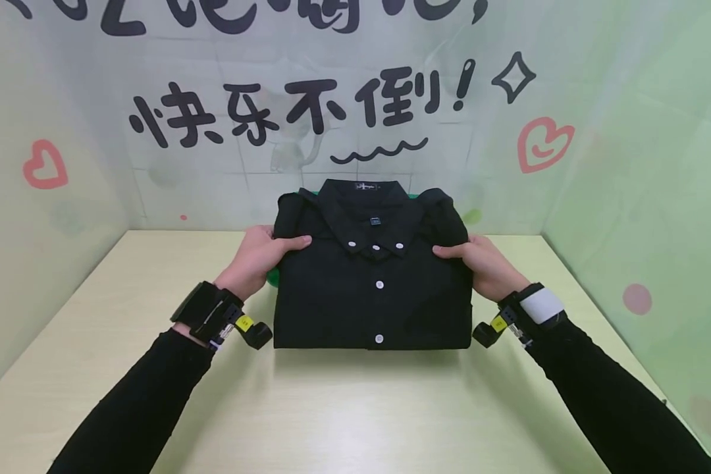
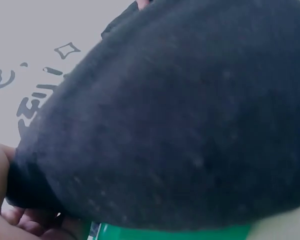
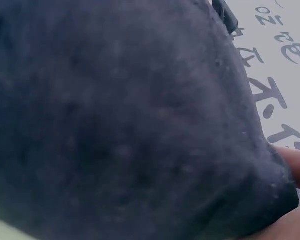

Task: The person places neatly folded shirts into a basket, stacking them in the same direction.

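Fingers (image 1: 286, 244) of our left hand (image 1: 255, 260) were curled round the left edge of the folded black shirt (image 1: 372, 289), thumb on top near the shoulder and the rest tucked beneath. In the left wrist view that same dark cloth filled nearly everything, with our fingertips pinched under its edge and a strip of something green (image 2: 175, 233) below it; what that green thing was we could not tell. The shirt lay buttoned and folded square on the pale counter (image 1: 355, 408), collar toward the back wall, its near edge resting on the surface while the collar end seemed slightly raised between our hands. Our right hand (image 1: 486, 263) gripped the opposite edge the same way, thumb over the cloth and fingers under.

We judged the shirt light and soft, with no stiffness beyond the collar, so it would sag and unfold if held at one point. Gripping both side edges near the shoulders, through all the layers, looked the soundest hold.
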A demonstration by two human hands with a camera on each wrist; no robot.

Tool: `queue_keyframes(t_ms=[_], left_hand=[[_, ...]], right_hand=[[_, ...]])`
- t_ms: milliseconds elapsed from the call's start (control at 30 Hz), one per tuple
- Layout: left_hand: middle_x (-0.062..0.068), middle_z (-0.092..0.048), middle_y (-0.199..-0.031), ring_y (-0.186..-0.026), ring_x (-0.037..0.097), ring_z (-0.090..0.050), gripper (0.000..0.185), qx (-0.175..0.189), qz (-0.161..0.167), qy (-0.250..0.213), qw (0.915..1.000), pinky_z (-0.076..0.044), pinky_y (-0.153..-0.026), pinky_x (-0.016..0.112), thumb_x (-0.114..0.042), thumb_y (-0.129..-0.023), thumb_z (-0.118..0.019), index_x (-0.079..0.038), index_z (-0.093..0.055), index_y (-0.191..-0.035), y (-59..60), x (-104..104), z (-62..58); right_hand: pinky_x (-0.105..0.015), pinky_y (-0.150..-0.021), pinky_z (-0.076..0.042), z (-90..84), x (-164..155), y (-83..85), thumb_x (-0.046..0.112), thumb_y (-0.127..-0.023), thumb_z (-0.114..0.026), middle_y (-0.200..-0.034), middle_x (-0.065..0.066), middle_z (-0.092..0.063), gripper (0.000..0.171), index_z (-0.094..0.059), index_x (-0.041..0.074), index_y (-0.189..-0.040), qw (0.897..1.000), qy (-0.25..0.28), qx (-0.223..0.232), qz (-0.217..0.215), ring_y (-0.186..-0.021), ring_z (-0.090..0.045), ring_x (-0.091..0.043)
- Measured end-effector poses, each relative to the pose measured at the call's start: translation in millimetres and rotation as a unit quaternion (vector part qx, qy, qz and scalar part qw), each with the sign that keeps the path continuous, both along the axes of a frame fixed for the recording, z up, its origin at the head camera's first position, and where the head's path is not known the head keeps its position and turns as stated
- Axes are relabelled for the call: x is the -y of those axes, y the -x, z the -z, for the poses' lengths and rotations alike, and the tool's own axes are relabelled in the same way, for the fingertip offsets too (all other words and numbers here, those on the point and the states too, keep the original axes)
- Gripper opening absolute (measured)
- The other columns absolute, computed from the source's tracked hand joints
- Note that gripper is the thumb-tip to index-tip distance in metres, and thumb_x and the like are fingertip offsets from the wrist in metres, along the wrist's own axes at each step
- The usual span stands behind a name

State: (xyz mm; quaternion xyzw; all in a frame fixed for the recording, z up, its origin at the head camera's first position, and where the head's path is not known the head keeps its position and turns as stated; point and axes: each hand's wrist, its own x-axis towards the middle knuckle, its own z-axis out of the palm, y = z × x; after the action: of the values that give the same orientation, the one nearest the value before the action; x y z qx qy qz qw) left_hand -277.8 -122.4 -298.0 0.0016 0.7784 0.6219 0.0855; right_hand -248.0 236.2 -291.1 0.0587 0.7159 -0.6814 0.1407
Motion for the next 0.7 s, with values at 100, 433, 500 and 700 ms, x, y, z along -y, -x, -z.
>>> queue_keyframes(t_ms=[100,433,500,700], left_hand=[[0.016,-0.060,-0.108,-0.099,0.029,-0.057,0.043,0.026,0.002,-0.004,0.9997,-0.046,-0.085,0.036,-0.026,-0.088,-0.076,0.005,-0.059,-0.112,8.9,-1.9,-1.4],[0.015,-0.051,-0.105,-0.096,0.028,-0.055,0.035,0.030,0.016,0.055,0.9979,-0.046,-0.086,0.032,-0.018,-0.089,-0.074,0.009,-0.058,-0.107,42.9,-10.8,-37.4],[0.014,-0.050,-0.105,-0.096,0.028,-0.054,0.038,0.017,0.010,0.068,0.9975,-0.046,-0.084,0.032,-0.017,-0.090,-0.073,0.010,-0.058,-0.111,50.3,-13.5,-44.1],[0.011,-0.043,-0.093,-0.089,0.027,-0.048,0.033,-0.022,-0.014,0.122,0.9922,-0.043,-0.075,0.031,-0.019,-0.090,-0.074,0.006,-0.055,-0.102,74.9,-19.7,-52.6]], right_hand=[[-0.038,-0.091,-0.047,-3.5,-1.0,11.5,0.015,-0.096,-0.065,-0.117,-0.013,-0.053,0.035,-0.047,-0.002,-0.120,1.000,-0.017,0.017,0.002,-0.095,-0.061,-0.025],[-0.039,-0.099,-0.040,-39.5,2.4,53.4,0.012,-0.097,-0.062,-0.119,-0.015,-0.047,0.028,-0.050,-0.005,-0.115,0.995,-0.101,0.000,-0.004,-0.104,-0.050,-0.028],[-0.041,-0.102,-0.038,-46.2,3.2,61.3,0.012,-0.097,-0.062,-0.121,-0.016,-0.045,0.029,-0.049,-0.006,-0.117,0.994,-0.111,-0.009,-0.004,-0.107,-0.047,-0.030],[-0.043,-0.107,-0.034,-54.3,9.0,81.6,0.013,-0.097,-0.062,-0.128,-0.018,-0.042,0.032,-0.050,-0.008,-0.118,0.985,-0.168,-0.026,0.012,-0.117,-0.041,-0.033]])
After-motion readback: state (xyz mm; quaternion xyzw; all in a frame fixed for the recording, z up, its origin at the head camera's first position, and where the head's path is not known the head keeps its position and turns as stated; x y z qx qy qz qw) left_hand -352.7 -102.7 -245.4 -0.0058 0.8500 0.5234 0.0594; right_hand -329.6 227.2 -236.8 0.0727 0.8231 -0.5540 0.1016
